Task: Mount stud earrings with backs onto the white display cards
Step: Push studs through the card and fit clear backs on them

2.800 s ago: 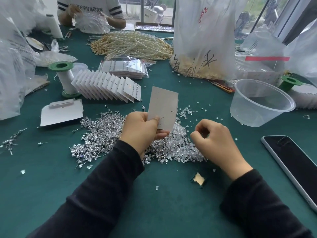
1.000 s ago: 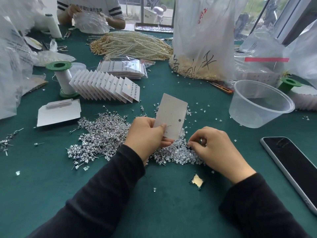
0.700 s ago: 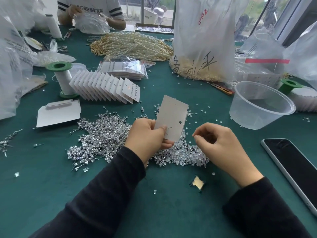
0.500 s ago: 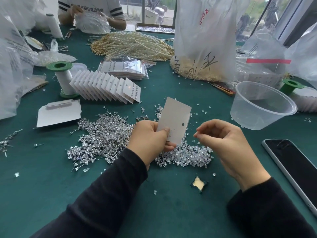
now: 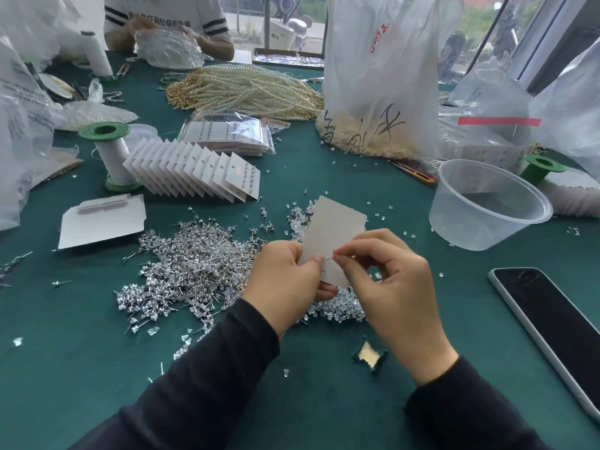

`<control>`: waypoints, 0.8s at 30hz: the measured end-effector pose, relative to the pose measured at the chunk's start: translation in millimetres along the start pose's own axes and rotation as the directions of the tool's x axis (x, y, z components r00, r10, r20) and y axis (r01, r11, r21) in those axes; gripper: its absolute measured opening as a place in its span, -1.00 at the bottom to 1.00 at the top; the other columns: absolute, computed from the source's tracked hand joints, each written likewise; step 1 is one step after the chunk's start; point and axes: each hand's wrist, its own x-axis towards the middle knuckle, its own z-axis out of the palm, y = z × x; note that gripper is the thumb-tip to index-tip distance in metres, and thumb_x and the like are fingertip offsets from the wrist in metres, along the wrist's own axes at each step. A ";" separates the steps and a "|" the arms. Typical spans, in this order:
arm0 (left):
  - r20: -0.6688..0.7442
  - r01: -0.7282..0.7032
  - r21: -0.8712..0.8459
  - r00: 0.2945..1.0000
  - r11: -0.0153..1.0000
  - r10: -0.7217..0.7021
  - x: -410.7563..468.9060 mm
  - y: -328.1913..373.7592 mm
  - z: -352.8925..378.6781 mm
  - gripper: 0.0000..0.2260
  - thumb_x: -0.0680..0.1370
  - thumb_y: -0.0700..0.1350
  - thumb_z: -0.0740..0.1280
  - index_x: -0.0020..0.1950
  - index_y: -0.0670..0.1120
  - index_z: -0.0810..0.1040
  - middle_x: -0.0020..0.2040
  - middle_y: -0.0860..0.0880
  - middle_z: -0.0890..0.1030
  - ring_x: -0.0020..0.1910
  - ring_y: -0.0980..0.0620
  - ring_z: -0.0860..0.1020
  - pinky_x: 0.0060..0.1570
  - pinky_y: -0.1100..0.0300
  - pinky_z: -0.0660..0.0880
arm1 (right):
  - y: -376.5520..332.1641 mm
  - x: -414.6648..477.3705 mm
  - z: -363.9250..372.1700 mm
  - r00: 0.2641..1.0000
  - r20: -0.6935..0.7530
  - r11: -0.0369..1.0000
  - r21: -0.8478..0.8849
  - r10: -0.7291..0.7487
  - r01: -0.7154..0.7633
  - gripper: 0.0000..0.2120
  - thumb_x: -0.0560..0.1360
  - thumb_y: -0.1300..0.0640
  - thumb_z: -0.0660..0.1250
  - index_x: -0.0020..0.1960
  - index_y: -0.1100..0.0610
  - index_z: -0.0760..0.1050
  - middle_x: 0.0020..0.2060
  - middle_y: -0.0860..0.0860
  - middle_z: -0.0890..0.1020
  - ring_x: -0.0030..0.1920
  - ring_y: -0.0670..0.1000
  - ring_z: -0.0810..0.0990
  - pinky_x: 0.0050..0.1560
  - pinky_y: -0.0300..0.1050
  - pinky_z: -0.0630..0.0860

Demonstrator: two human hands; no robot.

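My left hand [image 5: 285, 285] holds a display card [image 5: 334, 228] upright by its lower left edge, its grey back facing me. A thin stud post sticks out of the card's back near my left thumb. My right hand [image 5: 389, 284] pinches something small at the tip of that post with thumb and forefinger; the piece is too small to make out. A heap of silver stud earrings [image 5: 191, 261] lies on the green cloth to the left. Clear earring backs [image 5: 337, 308] are piled under my hands.
A fanned row of filled cards [image 5: 194, 170] and a green-capped thread spool [image 5: 112, 157] stand behind the heap. A clear plastic tub [image 5: 487, 206] and a phone [image 5: 552, 332] lie on the right. Plastic bags, pearl strands [image 5: 246, 90] and another person's hands occupy the far side.
My right hand rose from the pile of backs and moved left to the card, and now pinches at the post. The card tilted slightly to the right.
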 end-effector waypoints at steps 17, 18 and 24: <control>0.012 0.004 -0.059 1.000 0.998 -0.003 -4.3 4.8 2.6 -0.82 0.56 -0.30 0.18 -0.20 -0.23 0.52 -0.34 -0.16 0.57 -0.56 0.10 0.54 -0.48 0.30 0.54 | 6.3 1.2 2.5 0.992 0.018 0.979 0.158 0.128 -0.129 -0.75 0.37 0.34 0.44 -0.31 0.00 0.59 -0.26 -0.07 0.60 -0.27 -0.09 0.56 -0.25 -0.20 0.48; 0.013 0.006 -0.061 1.000 0.998 -0.005 -4.4 4.9 2.5 -0.82 0.56 -0.31 0.18 -0.19 -0.23 0.52 -0.34 -0.17 0.57 -0.57 0.10 0.54 -0.49 0.30 0.53 | 6.6 1.0 2.7 0.991 0.016 0.978 0.159 0.131 -0.131 -0.76 0.37 0.34 0.44 -0.30 0.01 0.59 -0.26 -0.06 0.61 -0.26 -0.07 0.57 -0.24 -0.17 0.49; 0.021 0.017 -0.086 1.000 0.996 -0.016 -6.2 6.0 1.7 -0.81 0.57 -0.30 0.16 -0.20 -0.24 0.50 -0.36 -0.17 0.56 -0.58 0.10 0.53 -0.50 0.31 0.53 | 9.2 -0.8 4.2 0.990 0.018 0.973 0.180 0.141 -0.142 -0.80 0.38 0.34 0.44 -0.29 0.05 0.60 -0.28 -0.05 0.62 -0.23 -0.06 0.58 -0.20 -0.16 0.50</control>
